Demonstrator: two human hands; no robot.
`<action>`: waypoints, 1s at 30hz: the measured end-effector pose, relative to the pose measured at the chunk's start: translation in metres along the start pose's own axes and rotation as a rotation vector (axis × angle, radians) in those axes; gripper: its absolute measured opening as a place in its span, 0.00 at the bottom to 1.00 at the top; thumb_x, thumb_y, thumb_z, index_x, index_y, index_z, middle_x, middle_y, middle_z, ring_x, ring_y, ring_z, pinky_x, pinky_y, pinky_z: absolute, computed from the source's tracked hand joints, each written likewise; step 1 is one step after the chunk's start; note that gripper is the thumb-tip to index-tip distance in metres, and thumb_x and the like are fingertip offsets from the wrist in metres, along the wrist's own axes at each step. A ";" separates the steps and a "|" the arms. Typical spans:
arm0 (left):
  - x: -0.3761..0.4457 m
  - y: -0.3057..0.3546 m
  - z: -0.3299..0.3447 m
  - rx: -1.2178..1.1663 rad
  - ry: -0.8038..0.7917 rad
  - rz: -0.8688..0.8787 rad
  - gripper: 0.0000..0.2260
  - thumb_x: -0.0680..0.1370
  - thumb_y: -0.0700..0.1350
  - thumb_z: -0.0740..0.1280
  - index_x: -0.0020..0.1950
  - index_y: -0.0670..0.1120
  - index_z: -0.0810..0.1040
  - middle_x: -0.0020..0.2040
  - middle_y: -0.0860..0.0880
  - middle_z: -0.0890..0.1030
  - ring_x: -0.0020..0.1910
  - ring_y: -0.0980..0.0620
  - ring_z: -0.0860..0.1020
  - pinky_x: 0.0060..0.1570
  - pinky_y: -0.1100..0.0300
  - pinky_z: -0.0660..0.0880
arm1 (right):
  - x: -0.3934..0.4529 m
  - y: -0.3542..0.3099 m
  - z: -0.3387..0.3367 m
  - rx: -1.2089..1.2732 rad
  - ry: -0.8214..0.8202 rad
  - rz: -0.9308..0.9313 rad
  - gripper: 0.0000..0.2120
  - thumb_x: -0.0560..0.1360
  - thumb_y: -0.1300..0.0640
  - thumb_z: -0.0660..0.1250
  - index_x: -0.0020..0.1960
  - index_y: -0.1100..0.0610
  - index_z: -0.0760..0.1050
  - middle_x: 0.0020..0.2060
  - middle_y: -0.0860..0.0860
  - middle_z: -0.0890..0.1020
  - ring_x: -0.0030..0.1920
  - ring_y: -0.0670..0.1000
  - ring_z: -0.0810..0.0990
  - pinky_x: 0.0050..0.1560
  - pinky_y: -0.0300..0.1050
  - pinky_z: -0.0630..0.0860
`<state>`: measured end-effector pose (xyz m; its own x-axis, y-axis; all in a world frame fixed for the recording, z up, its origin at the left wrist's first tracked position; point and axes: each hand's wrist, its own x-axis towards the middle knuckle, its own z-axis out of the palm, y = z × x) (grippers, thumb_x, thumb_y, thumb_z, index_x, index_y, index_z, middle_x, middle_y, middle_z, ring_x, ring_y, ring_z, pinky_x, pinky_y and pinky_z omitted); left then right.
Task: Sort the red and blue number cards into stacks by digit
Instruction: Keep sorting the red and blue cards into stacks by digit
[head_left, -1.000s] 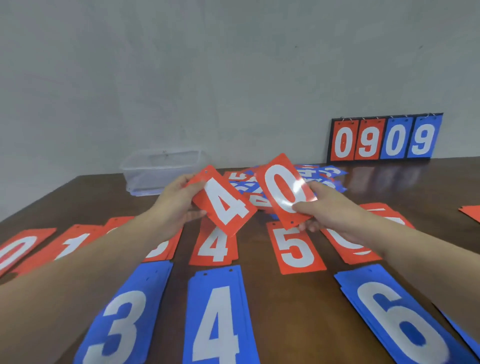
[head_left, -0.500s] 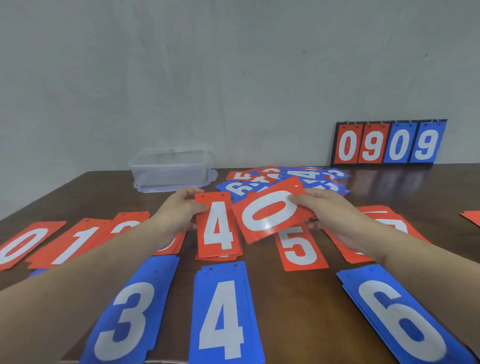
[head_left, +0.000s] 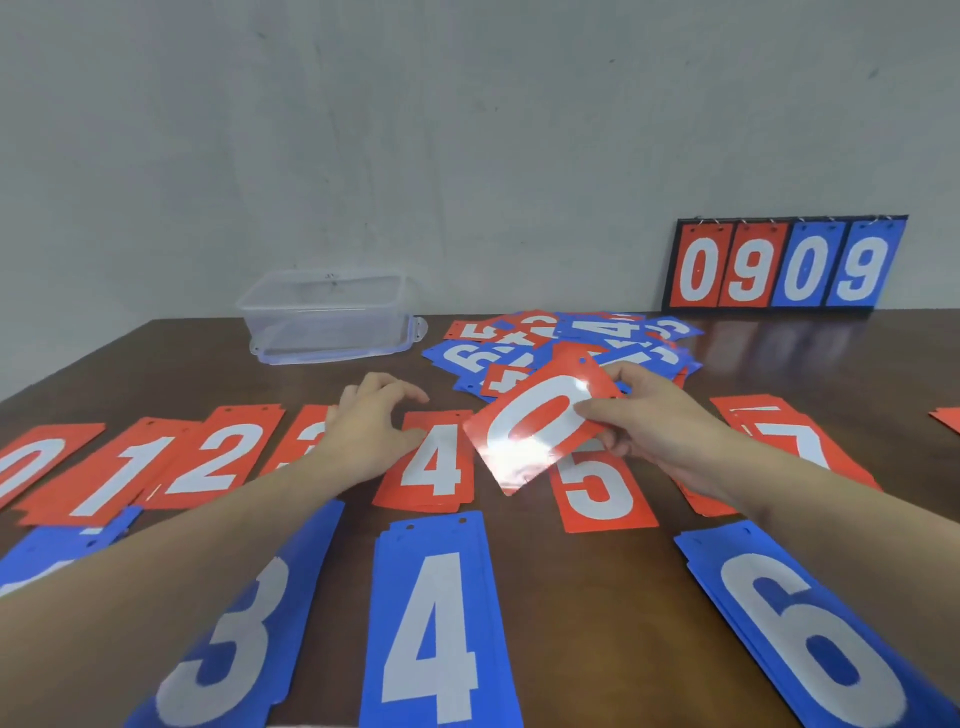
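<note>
Pinching the red 0 card (head_left: 540, 423), right hand (head_left: 657, 423) hovers beside the empty, loosely curled left hand (head_left: 371, 428).

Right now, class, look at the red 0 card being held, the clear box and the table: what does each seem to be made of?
Red 0 card in the right hand: probably thin glossy plastic or laminated card; a white glare lies across it.
Clear box: translucent plastic, since the wall shows through it.
Table: dark brown wood or wood-look laminate, with a slight sheen.
</note>
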<state>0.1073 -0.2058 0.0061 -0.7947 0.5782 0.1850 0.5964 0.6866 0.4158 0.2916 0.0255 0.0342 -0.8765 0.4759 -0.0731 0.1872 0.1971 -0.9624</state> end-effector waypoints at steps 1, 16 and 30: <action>-0.002 -0.003 -0.002 -0.006 -0.001 0.010 0.16 0.77 0.49 0.71 0.64 0.59 0.77 0.70 0.54 0.69 0.71 0.48 0.64 0.69 0.50 0.62 | 0.001 -0.002 0.004 0.004 -0.004 -0.011 0.11 0.77 0.57 0.72 0.58 0.54 0.77 0.33 0.54 0.80 0.32 0.50 0.74 0.38 0.46 0.72; -0.084 -0.104 -0.070 -0.099 0.172 -0.039 0.07 0.78 0.45 0.69 0.52 0.58 0.79 0.60 0.57 0.75 0.65 0.51 0.72 0.67 0.49 0.68 | 0.004 -0.043 0.145 0.014 -0.254 0.016 0.09 0.82 0.60 0.63 0.59 0.50 0.75 0.44 0.57 0.86 0.37 0.55 0.85 0.38 0.46 0.81; -0.174 -0.241 -0.149 -0.206 0.426 -0.330 0.12 0.79 0.42 0.67 0.47 0.61 0.76 0.53 0.52 0.76 0.43 0.63 0.77 0.43 0.70 0.68 | 0.024 -0.089 0.338 -0.016 -0.453 -0.060 0.11 0.78 0.63 0.68 0.60 0.54 0.77 0.31 0.56 0.81 0.27 0.48 0.80 0.31 0.42 0.77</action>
<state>0.0850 -0.5377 0.0066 -0.9359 0.0902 0.3405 0.3085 0.6762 0.6690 0.1045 -0.2702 0.0293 -0.9909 0.0409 -0.1279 0.1339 0.2280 -0.9644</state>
